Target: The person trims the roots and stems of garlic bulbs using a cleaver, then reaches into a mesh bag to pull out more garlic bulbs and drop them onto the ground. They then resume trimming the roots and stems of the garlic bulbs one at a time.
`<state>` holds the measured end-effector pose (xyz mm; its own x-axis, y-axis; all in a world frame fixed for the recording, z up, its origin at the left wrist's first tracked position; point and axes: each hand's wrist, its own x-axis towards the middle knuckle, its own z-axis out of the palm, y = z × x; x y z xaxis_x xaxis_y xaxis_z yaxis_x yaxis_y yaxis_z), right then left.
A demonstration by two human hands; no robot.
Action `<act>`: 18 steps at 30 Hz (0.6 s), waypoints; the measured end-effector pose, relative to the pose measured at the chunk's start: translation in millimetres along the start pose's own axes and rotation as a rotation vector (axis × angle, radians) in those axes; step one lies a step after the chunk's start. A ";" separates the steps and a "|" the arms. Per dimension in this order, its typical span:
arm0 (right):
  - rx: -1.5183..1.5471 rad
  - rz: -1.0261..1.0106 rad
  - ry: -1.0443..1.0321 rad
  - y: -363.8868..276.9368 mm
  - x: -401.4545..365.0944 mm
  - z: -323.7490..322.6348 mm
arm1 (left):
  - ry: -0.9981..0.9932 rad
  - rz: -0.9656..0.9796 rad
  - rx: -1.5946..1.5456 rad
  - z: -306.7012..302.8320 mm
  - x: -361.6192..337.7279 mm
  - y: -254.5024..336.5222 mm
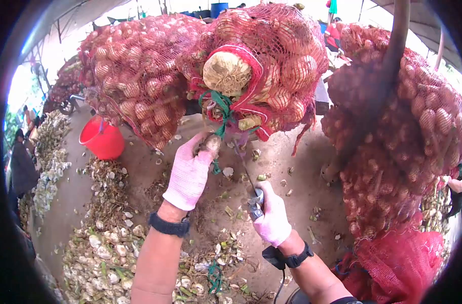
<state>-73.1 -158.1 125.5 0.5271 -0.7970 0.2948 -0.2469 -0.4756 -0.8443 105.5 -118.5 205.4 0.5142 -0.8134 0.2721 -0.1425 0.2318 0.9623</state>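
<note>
A red mesh sack [286, 71] full of garlic bulbs lies with its mouth toward me, a large bulb [227, 73] showing in the opening. Green twine [222, 114] is knotted at the mouth. Just below the twine, my gloved left hand [191, 169] has its fingers closed on a small garlic bulb [211, 145]. To the right and lower, my gloved right hand [272, 215] is wrapped round the grey handle of a thin-bladed tool [255, 200], its blade pointing up toward the sack's mouth.
More full mesh sacks stand at the left [134, 76] and right [393, 131]. A red bucket [102, 139] is on the floor at left. Loose garlic [101, 258] is heaped at lower left. An empty-looking red mesh [398, 263] lies lower right. People are at both edges.
</note>
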 end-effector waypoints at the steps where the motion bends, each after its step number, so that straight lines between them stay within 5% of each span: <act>1: 0.017 0.012 0.016 -6.6 2.0 -1.7 | -0.060 0.034 0.045 -6.6 2.4 0.2; 14: -0.004 -0.056 0.080 -5.4 17.2 1.9 | -0.033 0.145 0.107 -5.1 1.2 -5.2; 18: 0.023 -0.072 0.101 -5.3 19.4 1.4 | -0.022 -0.006 0.035 -2.9 1.6 -11.3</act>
<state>-60.5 -170.6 135.1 0.4574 -0.7954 0.3977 -0.1917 -0.5249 -0.8293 110.4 -120.8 195.0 0.4964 -0.8263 0.2662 -0.1697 0.2084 0.9632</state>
